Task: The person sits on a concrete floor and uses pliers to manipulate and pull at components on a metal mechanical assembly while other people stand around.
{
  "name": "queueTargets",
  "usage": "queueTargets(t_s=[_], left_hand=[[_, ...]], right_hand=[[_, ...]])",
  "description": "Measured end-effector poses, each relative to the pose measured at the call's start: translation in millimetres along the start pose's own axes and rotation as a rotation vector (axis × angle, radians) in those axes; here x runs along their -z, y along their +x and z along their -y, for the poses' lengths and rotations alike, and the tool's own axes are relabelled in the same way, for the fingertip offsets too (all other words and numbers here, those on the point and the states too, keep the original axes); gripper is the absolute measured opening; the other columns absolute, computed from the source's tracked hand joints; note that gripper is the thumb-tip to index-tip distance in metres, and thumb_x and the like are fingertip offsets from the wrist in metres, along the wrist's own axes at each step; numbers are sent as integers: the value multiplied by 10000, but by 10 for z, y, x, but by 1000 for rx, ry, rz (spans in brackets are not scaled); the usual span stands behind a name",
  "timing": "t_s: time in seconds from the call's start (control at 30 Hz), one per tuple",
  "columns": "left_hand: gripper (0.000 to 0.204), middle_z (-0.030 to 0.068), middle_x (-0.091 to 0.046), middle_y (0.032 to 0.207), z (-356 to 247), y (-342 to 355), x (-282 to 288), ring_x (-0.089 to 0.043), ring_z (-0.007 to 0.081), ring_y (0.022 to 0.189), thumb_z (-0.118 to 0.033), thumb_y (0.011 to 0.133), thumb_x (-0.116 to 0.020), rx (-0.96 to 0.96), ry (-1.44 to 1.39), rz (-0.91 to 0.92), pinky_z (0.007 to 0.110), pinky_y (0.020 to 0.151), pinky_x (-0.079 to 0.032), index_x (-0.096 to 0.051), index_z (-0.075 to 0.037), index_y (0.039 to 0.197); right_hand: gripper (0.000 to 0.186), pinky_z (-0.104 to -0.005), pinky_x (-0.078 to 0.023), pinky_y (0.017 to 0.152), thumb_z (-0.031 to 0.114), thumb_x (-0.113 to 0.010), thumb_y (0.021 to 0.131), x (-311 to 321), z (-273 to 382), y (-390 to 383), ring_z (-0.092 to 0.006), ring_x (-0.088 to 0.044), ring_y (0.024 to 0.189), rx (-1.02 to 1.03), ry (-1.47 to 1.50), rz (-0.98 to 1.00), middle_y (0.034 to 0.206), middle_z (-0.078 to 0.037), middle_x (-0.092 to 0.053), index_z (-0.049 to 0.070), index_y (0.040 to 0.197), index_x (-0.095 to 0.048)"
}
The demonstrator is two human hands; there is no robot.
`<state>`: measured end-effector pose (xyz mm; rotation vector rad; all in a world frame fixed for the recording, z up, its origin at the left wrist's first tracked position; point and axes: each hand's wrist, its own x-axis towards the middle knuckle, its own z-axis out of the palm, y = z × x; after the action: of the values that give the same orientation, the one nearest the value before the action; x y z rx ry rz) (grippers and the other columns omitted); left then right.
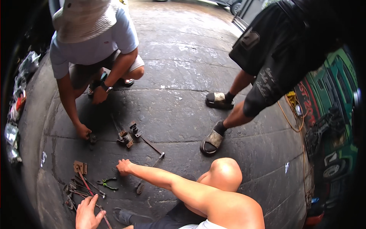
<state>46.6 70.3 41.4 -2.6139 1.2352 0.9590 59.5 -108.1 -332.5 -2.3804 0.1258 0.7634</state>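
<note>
My left hand (87, 213) is open, fingers spread beside a red-handled rod (89, 186) and a pile of metal rods and fittings (70, 191). My right hand (122, 167) reaches low over the concrete with curled fingers; what they hold, if anything, is too small to make out. Between my hands lie green-and-black pliers (108, 183). A rusty bracket (80, 168) lies at the left. Farther forward are a rusty mounted assembly (125, 138) and a bracket (136, 129) near a rod with a silver end (151, 147).
A crouching co-worker in a bucket hat (89, 49) reaches to a dark metal part (92, 140). Another person (267, 68) stands in slides at right. A green vehicle (335, 95), orange hose (289, 122) and bags (15, 137) line the sides of the concrete floor (171, 107).
</note>
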Motion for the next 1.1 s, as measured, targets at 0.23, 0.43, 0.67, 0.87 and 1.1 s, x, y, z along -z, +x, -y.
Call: queueTargets(t_s=[0.23, 0.43, 0.67, 0.87, 1.1], left_hand=[[657, 279, -502, 1445, 372, 577, 279, -510, 453, 1292, -311, 932, -694, -339, 157, 136, 494, 1078, -432, -451, -126, 1513], [667, 288, -490, 1452, 225, 279, -272, -482, 452, 1325, -334, 949, -670, -328, -23, 127, 480, 1136, -376, -428, -101, 1526], [683, 291, -496, 1434, 638, -169, -318, -494, 458, 1302, -290, 932, -689, -383, -295, -25, 485, 1125, -387, -426, -74, 1524], [663, 268, -514, 1427, 337, 315, -326, -512, 447, 1284, -262, 917, -703, -456, -426, -150, 480, 1100, -413, -453, -117, 1513], [661, 228, -503, 1460, 817, 25, 250, -487, 421, 1324, -269, 906, -708, -321, -89, 140, 479, 1106, -404, -465, -102, 1497]], right_hand=[[468, -542, -468, 956, 360, -679, 902, -268, 350, 23, -342, -555, 1209, -8, 57, 103, 1290, -140, -602, 21, 1224, -675], [461, -362, -539, 841, 493, -661, 950, 467, -22, -963, -185, -686, 983, 316, 924, 231, 1007, -31, -769, 49, 1005, -773], [468, -394, -540, 830, 467, -649, 954, 2344, -52, -3152, -237, -675, 950, 350, 666, -32, 972, -86, -737, 8, 969, -740], [478, -422, -540, 821, 446, -638, 957, 3255, 1048, -5403, -282, -666, 922, 391, 491, -330, 943, -133, -710, -27, 937, -712], [464, -425, -515, 809, 410, -633, 975, 2828, 1093, -4425, -331, -632, 870, 373, 751, -426, 920, -165, -684, -48, 920, -683]])
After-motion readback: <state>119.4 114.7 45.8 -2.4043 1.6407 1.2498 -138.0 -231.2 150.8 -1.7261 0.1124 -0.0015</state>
